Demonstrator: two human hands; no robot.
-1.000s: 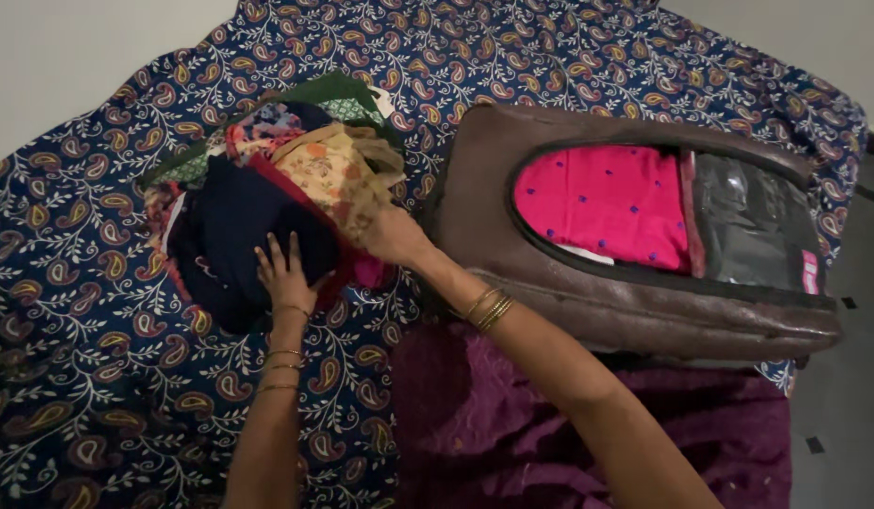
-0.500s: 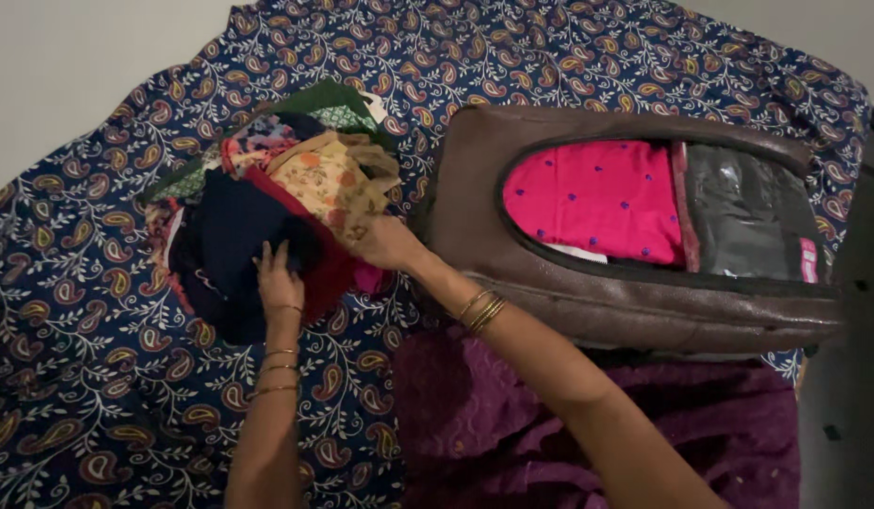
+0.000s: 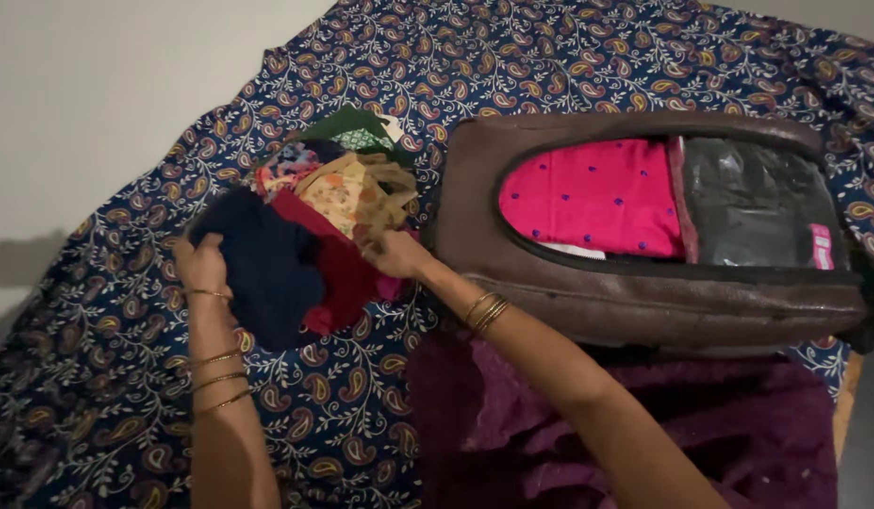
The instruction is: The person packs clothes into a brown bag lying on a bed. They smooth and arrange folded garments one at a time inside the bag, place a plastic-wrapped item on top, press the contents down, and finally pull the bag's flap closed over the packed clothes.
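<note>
A pile of folded clothes lies on a navy paisley bedsheet: dark navy, red, cream floral and green pieces. My left hand grips the left edge of the dark navy cloth. On the pile's right side my right hand holds the red and cream layers. Both wrists wear thin gold bangles. To the right lies a brown bag with its top flap open, showing a pink dotted garment inside.
A clear plastic panel covers the bag's right part. Purple fabric is spread in front of the bag at the lower right. A pale wall fills the upper left.
My left hand slid from the top of the navy cloth to the pile's left edge and closed on it. The right hand stayed at the pile's right side. The view shifted slightly.
</note>
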